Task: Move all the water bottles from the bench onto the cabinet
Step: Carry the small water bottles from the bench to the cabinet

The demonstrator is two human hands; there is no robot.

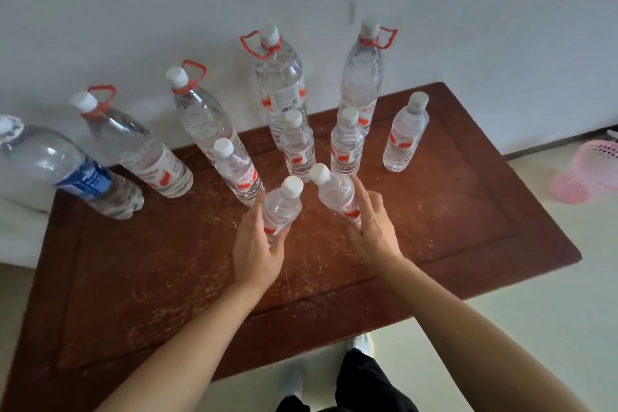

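A pale wall [434, 10] is rising behind a worn reddish-brown wooden top [451, 227], and a light floor [501, 328] is showing to the right. Whether this top is the bench or the cabinet cannot be told.

Near the wall, four tall clear water bottles with red carry loops are standing in a row, from the leftmost tall bottle [140, 150] to the rightmost tall bottle [363, 77]. A large blue-labelled clear bottle [67, 167] is standing at the far left end. In front of them four small clear bottles with white caps and red labels are standing, from the left small bottle [239, 174] to the right small bottle [404, 137].

The left hand [257, 244] is curling round the lower part of a near-left small water bottle [282, 207], thumb and fingers wrapping it. The right hand [371, 221] is gripping a near-right small water bottle [336, 192] by its lower part, and that bottle is leaning left. The hands are hiding both bases, so whether these two are touching the wood cannot be told.

A pink perforated plastic basket [588, 170] is lying on the floor to the right. Dark trousers [364, 381] and a pale shoe [363, 341] are showing below the front edge.
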